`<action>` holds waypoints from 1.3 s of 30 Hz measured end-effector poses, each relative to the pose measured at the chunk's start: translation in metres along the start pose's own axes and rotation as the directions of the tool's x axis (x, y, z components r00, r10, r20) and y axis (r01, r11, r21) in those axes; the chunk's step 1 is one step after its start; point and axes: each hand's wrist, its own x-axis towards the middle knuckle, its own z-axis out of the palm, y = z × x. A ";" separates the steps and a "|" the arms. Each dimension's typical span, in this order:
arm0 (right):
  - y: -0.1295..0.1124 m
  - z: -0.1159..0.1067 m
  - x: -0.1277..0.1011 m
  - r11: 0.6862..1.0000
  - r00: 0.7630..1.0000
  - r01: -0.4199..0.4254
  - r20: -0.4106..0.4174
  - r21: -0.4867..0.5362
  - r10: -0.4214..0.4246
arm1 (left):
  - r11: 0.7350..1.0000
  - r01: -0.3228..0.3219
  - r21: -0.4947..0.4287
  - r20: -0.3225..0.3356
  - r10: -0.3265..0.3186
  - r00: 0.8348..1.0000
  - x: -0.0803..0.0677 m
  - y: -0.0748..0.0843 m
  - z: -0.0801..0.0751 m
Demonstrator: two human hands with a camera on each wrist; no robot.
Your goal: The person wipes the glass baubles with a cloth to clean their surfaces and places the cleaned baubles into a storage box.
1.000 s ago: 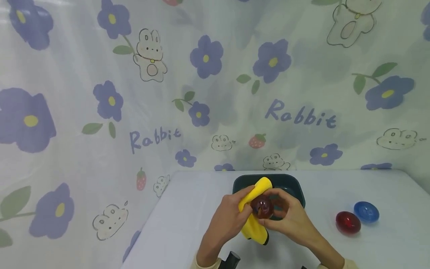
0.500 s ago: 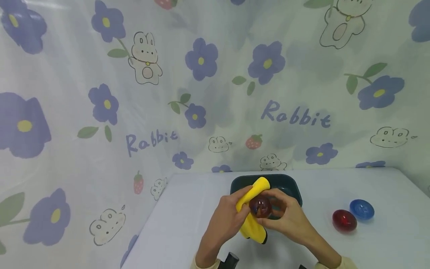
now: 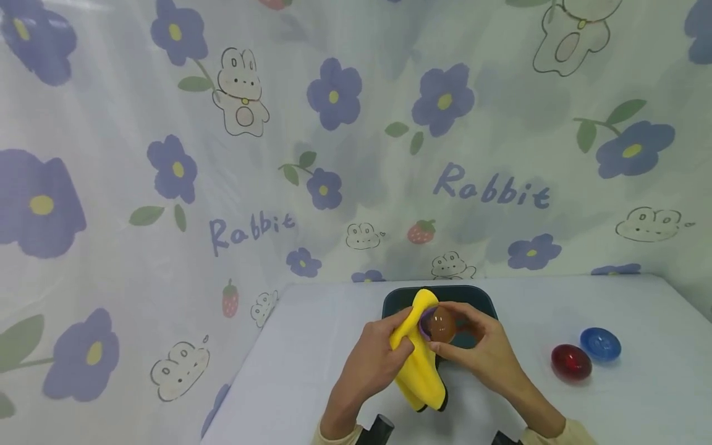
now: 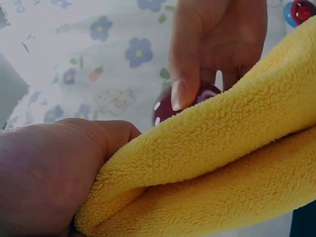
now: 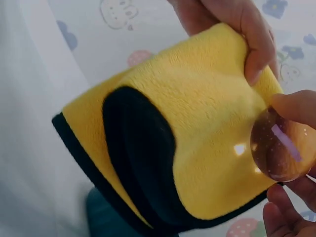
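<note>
A yellow plush cleaning cloth (image 3: 421,377) with dark edging hangs folded from my left hand (image 3: 371,352), which grips its upper part between thumb and fingers. My right hand (image 3: 489,343) holds a small, glossy, see-through purple dish (image 3: 443,325) by its edge, right beside the cloth. Skin tones show through the dish. In the right wrist view the dish (image 5: 279,150) overlaps the cloth (image 5: 207,128), with fingertips at its rim. The cloth (image 4: 212,133) hides much of the dish (image 4: 165,106) in the left wrist view.
Behind the hands a dark green tray (image 3: 486,296) stands on the white table (image 3: 311,346). To the right lie a red see-through dish (image 3: 571,363) and a blue one (image 3: 600,344). A curtain (image 3: 356,154) with flowers and rabbits hangs at the back.
The purple dish has turned and shifted slightly right in my right hand, so its purple rim shows beside the cloth. The cloth's top has moved left and its lower part hangs wider.
</note>
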 end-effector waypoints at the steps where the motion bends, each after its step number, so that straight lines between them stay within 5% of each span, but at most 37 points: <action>1: 0.001 -0.001 0.000 1.000 1.000 -0.008 0.000 -0.006 0.008 | 1.000 0.002 0.002 -0.001 -0.002 1.000 -0.001 0.001 0.000; 15: -0.001 -0.007 0.002 0.991 0.991 -0.126 0.061 0.048 0.123 | 0.997 -0.069 0.020 -0.108 0.071 0.992 -0.005 0.008 0.003; 23: -0.001 -0.005 0.000 0.993 0.988 -0.120 0.100 -0.007 0.120 | 0.993 -0.109 0.033 -0.132 0.113 0.985 -0.004 0.007 0.008; 31: -0.001 0.003 -0.004 0.993 0.985 -0.091 0.142 -0.072 0.100 | 0.984 -0.158 0.087 -0.096 0.166 0.981 -0.001 0.000 0.010; 39: -0.004 0.005 -0.008 0.999 0.985 -0.047 0.164 -0.020 0.049 | 0.982 -0.163 0.090 -0.025 0.166 0.986 0.003 -0.009 0.005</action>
